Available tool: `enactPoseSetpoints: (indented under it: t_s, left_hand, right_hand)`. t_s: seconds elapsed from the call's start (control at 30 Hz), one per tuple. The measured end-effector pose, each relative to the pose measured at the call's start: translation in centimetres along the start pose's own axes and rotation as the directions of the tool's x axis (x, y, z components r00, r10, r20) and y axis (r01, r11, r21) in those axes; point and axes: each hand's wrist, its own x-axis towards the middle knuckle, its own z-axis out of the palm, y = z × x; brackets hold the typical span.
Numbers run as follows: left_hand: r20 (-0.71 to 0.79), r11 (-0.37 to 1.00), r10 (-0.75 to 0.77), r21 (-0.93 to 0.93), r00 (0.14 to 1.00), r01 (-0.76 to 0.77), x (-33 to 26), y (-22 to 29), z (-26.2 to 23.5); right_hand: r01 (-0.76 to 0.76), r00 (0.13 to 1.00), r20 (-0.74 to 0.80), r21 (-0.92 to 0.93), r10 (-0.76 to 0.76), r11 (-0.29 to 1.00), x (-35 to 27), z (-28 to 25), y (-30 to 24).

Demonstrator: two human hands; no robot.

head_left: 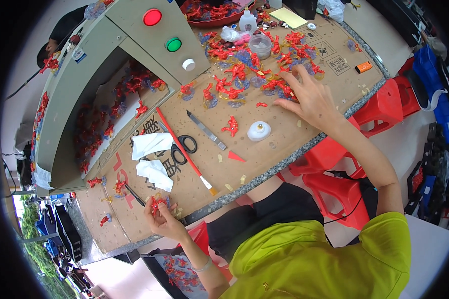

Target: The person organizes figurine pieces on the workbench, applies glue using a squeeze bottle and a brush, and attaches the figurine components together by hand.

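Two bare hands work the cardboard-topped table (264, 164) as I look on, and in the head view they sit at opposite sides of the clock. The left hand (163, 223), between seven and eight o'clock, pinches one red figure (157, 203) near the table's edge. The right hand (312, 99), at two o'clock, has thumb and fingers spread over a cluster of red-and-purple figures (282, 89); whether it touches one I cannot tell. To do this well, I'd say, steady the held piece lightly by its thicker part, and lift any other from the cluster's outer side, one at a time, so thin limbs don't snag. I'd also mind the cutter (207, 130) at eleven, whose blade looks bare. Counting round: one cutter, one red brush (192, 161) and one pair of scissors (195, 147) around nine, two white papers (152, 144) between eight and nine, one white jar (259, 132) at two, one orange box-like piece (363, 67) further out that way, one clear tub (260, 47) between twelve and one, one white bottle (247, 22) at twelve, one yellow pad (289, 18) at one. Figures in the cluster overlap too much to count; one lone red piece (230, 126) lies near the middle.
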Motion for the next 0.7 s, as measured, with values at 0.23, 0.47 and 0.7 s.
enactPoseSetpoints:
  t_s: [0.23, 0.47, 0.7]
  left_hand:
    - [-0.001, 1.0, -0.012, -0.007, 1.0, 0.012, -0.2, 0.0, 0.1]
    - [-0.01, 1.0, -0.01, -0.008, 1.0, 0.01, -0.1, -0.4, -0.3]
    - [-0.012, 0.999, -0.026, 0.032, 1.0, 0.026, 0.5, -0.7, -0.1]
  right_hand:
    - [0.091, 0.993, -0.077, 0.082, -0.085, 0.992, 0.1, 1.2, 1.6]
    - [0.474, 0.802, -0.33, -0.155, -0.498, 0.867, -2.3, 0.6, 2.7]
    - [0.494, 0.74, -0.399, -0.222, -0.541, 0.84, -3.2, 0.1, 4.2]
